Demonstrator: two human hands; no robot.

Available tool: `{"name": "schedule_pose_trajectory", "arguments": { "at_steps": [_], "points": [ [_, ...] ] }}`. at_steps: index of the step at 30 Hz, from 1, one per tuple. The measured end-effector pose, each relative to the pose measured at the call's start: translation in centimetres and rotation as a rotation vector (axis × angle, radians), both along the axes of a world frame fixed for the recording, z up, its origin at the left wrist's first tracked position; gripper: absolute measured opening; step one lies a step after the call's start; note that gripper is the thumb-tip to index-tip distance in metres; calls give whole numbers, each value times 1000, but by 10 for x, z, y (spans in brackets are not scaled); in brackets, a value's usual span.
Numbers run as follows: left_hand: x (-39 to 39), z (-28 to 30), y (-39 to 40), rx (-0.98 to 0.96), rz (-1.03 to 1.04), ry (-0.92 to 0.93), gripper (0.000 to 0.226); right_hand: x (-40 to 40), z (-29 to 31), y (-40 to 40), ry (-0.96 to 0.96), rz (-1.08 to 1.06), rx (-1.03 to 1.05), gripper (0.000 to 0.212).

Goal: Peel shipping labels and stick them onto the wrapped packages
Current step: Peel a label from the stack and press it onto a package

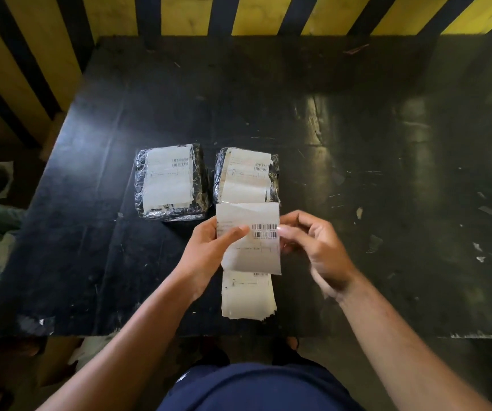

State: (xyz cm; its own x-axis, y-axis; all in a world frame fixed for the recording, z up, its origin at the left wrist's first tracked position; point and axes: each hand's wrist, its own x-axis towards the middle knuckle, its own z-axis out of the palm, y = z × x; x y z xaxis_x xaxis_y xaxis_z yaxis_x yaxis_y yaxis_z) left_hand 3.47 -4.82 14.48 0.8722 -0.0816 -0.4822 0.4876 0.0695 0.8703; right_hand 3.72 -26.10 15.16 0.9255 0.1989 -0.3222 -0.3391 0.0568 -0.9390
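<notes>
Head view. Item: shipping label (pixel 250 232), held above black table (pixel 90 203). Left hand (pixel 209 250) gripping left edge, thumb laid across face. Right hand (pixel 313 244) pinching right edge beside barcode, fingers curled. Handling, judged: thin, light, limp paper on slick backing; tacky once freed, prone to curl and self-stick; best taken at corner for peeling. Stack of labels (pixel 247 295) directly beneath hands. Beyond hands: two wrapped packages, left package (pixel 170 182) and right package (pixel 247 176), both already bearing labels. Nothing obstructing route to packages.
</notes>
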Motion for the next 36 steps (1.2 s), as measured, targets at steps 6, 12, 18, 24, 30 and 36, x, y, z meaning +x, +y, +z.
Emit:
{"name": "schedule_pose_trajectory", "arguments": {
  "at_steps": [6,12,18,24,30,36],
  "points": [
    [-2,24,8,6,-15,-41,28,22,41,-11,-84,48,40,20],
    [-3,39,8,-17,-57,-56,37,24,53,-13,-107,122,65,15],
    [-4,43,6,-56,-84,-71,29,21,55,-13,-109,135,98,16],
    [-3,46,8,-84,-124,-68,29,20,52,-14,-86,158,168,12],
    [-2,47,7,-55,-130,-47,37,19,53,-15,-76,166,180,11],
    [-3,48,5,-50,-149,-42,26,18,52,-15,-75,160,206,8]
  ]
}}
